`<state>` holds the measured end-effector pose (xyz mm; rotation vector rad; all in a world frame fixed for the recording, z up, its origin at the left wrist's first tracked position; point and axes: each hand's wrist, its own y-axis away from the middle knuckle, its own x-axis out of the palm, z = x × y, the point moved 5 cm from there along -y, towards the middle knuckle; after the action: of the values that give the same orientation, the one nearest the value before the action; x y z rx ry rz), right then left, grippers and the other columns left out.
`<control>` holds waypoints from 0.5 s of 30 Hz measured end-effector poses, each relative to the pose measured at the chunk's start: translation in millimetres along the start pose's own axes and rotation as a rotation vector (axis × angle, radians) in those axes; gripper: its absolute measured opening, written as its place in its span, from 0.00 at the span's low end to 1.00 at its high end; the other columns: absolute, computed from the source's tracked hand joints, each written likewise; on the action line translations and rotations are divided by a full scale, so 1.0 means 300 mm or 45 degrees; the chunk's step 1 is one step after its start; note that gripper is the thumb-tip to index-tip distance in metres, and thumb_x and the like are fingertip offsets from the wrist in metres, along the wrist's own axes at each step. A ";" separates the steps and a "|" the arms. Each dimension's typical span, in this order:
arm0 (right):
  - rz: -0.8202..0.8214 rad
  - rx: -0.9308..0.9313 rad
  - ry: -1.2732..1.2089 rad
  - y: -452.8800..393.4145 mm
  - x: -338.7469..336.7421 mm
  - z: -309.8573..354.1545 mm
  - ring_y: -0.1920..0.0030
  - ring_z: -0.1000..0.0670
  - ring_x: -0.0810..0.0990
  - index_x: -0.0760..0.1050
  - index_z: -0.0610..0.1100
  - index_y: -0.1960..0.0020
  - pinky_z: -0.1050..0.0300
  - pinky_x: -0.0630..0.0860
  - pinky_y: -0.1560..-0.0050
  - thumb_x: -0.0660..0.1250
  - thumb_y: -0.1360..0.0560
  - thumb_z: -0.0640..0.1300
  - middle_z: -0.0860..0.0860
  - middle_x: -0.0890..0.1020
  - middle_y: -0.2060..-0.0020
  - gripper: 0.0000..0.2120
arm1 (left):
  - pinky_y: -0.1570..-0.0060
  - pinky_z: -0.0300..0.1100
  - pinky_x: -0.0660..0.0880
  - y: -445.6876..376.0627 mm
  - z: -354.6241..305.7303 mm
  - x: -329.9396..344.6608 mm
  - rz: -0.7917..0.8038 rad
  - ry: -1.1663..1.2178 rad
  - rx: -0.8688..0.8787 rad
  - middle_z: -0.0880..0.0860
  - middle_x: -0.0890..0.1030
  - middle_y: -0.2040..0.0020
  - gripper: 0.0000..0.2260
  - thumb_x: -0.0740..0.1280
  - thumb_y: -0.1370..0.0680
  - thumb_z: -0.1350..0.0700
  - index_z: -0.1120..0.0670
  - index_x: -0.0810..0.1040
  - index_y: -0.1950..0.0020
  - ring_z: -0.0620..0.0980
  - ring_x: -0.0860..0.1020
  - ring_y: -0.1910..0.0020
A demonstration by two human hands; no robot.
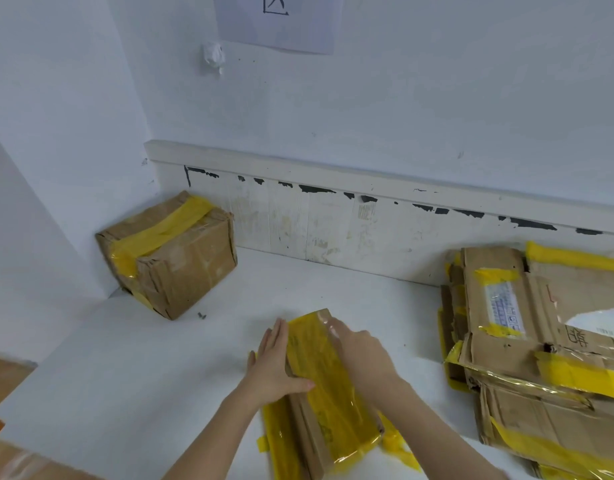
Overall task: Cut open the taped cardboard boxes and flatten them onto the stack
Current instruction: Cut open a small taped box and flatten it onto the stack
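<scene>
I see a sealed box (170, 252), taped yellow, at the far left corner of the white table (132, 358); I cannot tell what is inside. The stack (541, 358) of flattened cardboard lies at the right. Between them, near me, sits a narrow box (324, 393) wrapped in yellow tape, closed. My left hand (276, 362) lies along its left side, fingers straight and together, thumb across the top. My right hand (359, 351) sits on the far top edge, fingers curled down on it; it is blurred, and I cannot tell whether it grips. Both forearms reach in from below.
</scene>
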<state>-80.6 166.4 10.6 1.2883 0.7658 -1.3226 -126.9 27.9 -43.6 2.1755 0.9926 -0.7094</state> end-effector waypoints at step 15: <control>0.131 -0.043 0.002 -0.059 0.005 0.063 0.43 0.44 0.76 0.61 0.51 0.27 0.55 0.73 0.51 0.50 0.19 0.40 0.44 0.77 0.43 0.21 | 0.27 0.56 0.40 -0.011 0.010 0.015 0.120 -0.135 -0.031 0.43 0.31 0.26 0.49 0.68 0.27 0.40 0.52 0.33 0.25 0.47 0.39 0.25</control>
<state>-102.1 151.7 8.9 1.2857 0.7105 -1.2215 -127.6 29.5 -49.5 2.1256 0.8345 -0.7555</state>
